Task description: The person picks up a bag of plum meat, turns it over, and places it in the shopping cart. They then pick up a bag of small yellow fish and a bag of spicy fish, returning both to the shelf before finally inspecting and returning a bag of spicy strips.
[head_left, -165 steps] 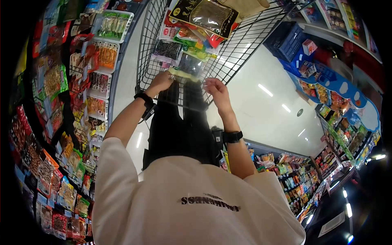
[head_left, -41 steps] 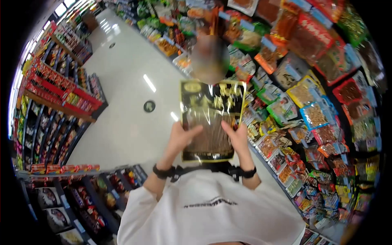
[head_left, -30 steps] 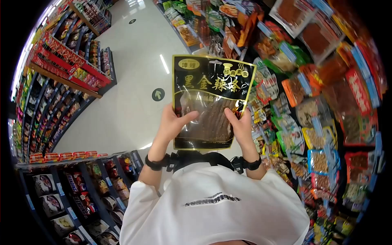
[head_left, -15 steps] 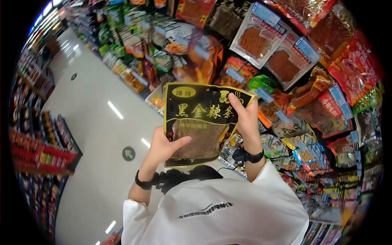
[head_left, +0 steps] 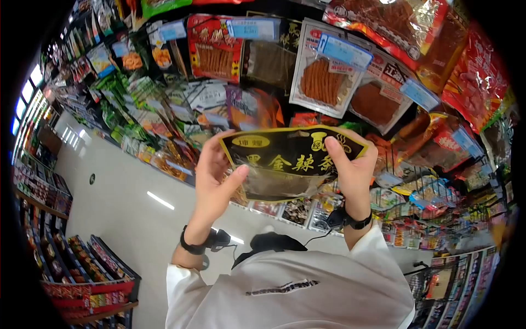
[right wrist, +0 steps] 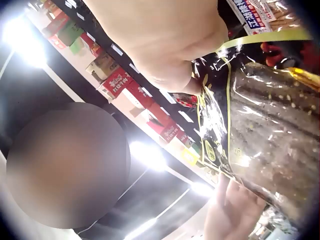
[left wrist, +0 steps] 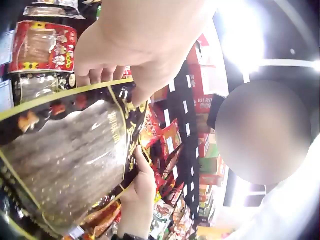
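Both hands hold a black snack pack [head_left: 290,159] with gold edging and a clear window in front of the chest. The left hand [head_left: 213,178] grips its left edge, thumb on the front, and the right hand [head_left: 353,167] pinches the upper right corner the same way. Foreshortened in the head view, the pack has its lettered top toward the shelf. Dark brown strips show through the pack's window [left wrist: 70,155] in the left wrist view. In the right wrist view the pack [right wrist: 275,120] lies beside the right hand [right wrist: 170,45], most of whose fingers are hidden behind it.
A rack of hanging snack packs stands close beyond the hands, with a red pack [head_left: 216,49], a white-edged pack [head_left: 323,68] and blue price tags [head_left: 345,50]. Pale floor [head_left: 148,186] runs along the left, past a red-edged shelf unit [head_left: 93,293].
Earliest, the black pack lay in a shopping cart with other packs. Later both hands held it upright lower down; the right hand then moved to its upper corner, and the view turned toward the rack.
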Tool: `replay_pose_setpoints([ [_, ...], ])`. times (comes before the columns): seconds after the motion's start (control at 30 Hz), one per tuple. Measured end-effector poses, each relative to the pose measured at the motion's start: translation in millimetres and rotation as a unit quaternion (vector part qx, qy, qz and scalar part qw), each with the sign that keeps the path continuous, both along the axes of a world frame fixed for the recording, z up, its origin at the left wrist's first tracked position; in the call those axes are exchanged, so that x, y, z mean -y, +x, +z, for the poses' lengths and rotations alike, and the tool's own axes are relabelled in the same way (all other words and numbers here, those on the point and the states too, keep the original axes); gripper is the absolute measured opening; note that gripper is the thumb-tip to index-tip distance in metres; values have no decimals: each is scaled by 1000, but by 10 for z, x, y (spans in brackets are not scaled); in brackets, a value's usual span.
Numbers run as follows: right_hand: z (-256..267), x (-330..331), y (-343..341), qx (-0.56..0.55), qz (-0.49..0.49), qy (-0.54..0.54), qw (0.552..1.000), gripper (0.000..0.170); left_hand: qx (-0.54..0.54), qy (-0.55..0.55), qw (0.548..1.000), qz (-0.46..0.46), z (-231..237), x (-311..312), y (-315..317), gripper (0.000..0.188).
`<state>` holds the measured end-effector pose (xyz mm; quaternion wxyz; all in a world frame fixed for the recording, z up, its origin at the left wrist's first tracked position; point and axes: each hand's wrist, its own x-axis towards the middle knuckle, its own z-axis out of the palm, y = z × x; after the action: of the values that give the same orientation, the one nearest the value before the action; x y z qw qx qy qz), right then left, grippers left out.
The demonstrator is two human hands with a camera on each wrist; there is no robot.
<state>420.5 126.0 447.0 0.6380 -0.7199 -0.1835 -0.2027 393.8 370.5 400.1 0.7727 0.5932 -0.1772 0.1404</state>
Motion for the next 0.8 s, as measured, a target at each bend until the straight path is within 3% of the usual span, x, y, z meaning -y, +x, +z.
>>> replay_pose_setpoints([
  [0.13, -30, -106, 397, 4, 5, -5, 1000, 22, 65, 76, 994, 45, 294, -146, 425, 67],
  [0.23, 16, -226, 608, -16, 16, -19, 1000, 23, 201, 273, 912, 232, 423, -187, 766, 71],
  [0.37, 84, -458, 881, -17, 19, 21, 999, 24, 257, 350, 859, 270, 541, -245, 1128, 52],
  [0.4, 96, -494, 945, -3, 9, 11, 1000, 25, 259, 373, 845, 283, 546, -264, 1226, 40],
  [0.5, 112, -616, 1128, -28, -16, 21, 999, 26, 277, 386, 811, 341, 650, -259, 1438, 38],
  [0.8, 223, -1018, 1483, 33, -113, 57, 991, 25, 307, 307, 846, 308, 723, -354, 2179, 52],
])
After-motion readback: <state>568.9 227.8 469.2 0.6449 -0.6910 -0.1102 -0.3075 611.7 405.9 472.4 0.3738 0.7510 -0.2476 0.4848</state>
